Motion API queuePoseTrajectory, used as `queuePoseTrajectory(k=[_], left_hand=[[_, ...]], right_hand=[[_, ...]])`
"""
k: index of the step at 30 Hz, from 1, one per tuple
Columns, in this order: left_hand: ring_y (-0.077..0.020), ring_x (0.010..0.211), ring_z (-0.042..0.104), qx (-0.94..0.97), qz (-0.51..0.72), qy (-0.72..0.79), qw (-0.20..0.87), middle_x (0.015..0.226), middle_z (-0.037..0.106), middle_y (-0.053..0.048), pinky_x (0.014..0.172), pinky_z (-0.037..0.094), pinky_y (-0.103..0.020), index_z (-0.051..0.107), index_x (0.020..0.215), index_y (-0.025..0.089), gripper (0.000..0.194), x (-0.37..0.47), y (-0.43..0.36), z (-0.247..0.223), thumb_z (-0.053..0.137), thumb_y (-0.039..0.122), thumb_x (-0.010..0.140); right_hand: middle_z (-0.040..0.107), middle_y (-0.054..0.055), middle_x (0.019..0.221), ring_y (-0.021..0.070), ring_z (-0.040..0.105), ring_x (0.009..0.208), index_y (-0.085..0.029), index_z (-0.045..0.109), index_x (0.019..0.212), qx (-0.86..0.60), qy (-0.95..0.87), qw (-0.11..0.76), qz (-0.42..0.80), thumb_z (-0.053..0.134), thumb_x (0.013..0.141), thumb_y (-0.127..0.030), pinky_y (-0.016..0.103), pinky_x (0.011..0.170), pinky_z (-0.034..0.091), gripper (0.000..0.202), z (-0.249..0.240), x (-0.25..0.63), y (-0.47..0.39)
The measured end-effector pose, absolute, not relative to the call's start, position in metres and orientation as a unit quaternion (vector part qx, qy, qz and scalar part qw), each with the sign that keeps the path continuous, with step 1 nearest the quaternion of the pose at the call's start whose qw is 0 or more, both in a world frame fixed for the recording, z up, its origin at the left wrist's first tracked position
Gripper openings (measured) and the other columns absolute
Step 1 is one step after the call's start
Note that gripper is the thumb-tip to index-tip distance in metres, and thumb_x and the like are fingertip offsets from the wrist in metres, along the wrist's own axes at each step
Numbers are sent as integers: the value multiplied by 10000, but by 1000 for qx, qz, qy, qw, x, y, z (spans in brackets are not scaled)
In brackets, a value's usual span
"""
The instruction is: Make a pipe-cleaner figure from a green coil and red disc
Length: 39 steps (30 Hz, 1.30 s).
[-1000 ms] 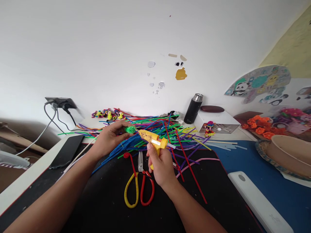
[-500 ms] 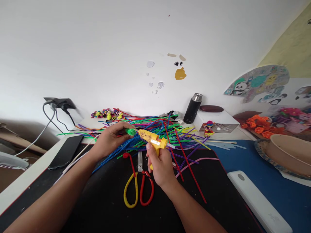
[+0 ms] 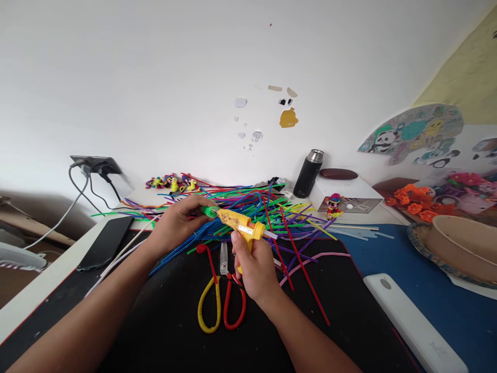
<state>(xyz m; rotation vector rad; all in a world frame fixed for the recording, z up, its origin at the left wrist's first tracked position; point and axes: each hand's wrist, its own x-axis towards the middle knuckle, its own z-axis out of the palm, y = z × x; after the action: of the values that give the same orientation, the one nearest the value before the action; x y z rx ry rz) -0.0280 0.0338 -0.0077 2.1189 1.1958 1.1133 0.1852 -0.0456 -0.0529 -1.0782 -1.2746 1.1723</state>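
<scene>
Between the fingertips of my left hand (image 3: 174,225) is a small green piece (image 3: 210,211). My right hand (image 3: 254,267) is wrapped round the handle of a yellow glue gun (image 3: 236,221), with a pale glue stick (image 3: 271,234) poking out of its back. The gun's nozzle meets the right end of the green piece; whether they touch is too small to tell. Scissors (image 3: 224,264) with one yellow and one red handle lie on the black mat (image 3: 166,321) below the hands. Many coloured pipe cleaners (image 3: 248,199) are heaped behind the hands.
A black phone (image 3: 106,243) lies at the left. Small colourful figures (image 3: 171,182) sit by the wall. Farther right are a black flask (image 3: 308,173), a white box (image 3: 349,191) with a figure (image 3: 334,205) before it, a long white device (image 3: 413,321) and a round bowl (image 3: 462,243).
The glue gun in my right hand has shifted slightly left, bringing its nozzle onto or over the end of the green piece. My left hand has hardly moved.
</scene>
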Motion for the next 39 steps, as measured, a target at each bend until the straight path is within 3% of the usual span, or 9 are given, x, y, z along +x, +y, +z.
queuePoseTrajectory(k=[10, 22, 39], left_hand=[[-280, 989, 751, 742, 432, 448, 249, 1113, 799, -82, 858, 627, -377, 788, 1089, 246, 321, -28, 34, -10, 814, 502, 895], [-279, 1009, 754, 742, 441, 435, 254, 1138, 797, -74, 874, 628, -384, 806, 1086, 262, 263, -29, 33, -8, 832, 421, 878], [-272, 975, 743, 726, 452, 436, 279, 1132, 785, -71, 879, 622, -398, 799, 1101, 257, 349, -36, 38, -15, 859, 518, 877]], right_hand=[[481, -38, 485, 132, 465, 417, -249, 507, 706, -451, -544, 519, 481, 540, 1011, -770, 250, 404, 330, 604, -49, 185, -48], [461, -41, 501, 118, 442, 415, -246, 477, 669, -449, -530, 533, 483, 551, 1006, -770, 254, 412, 314, 627, -53, 186, -45], [468, -46, 477, 117, 445, 409, -239, 504, 674, -454, -540, 528, 473, 542, 1017, -752, 256, 427, 326, 618, -54, 186, -45]])
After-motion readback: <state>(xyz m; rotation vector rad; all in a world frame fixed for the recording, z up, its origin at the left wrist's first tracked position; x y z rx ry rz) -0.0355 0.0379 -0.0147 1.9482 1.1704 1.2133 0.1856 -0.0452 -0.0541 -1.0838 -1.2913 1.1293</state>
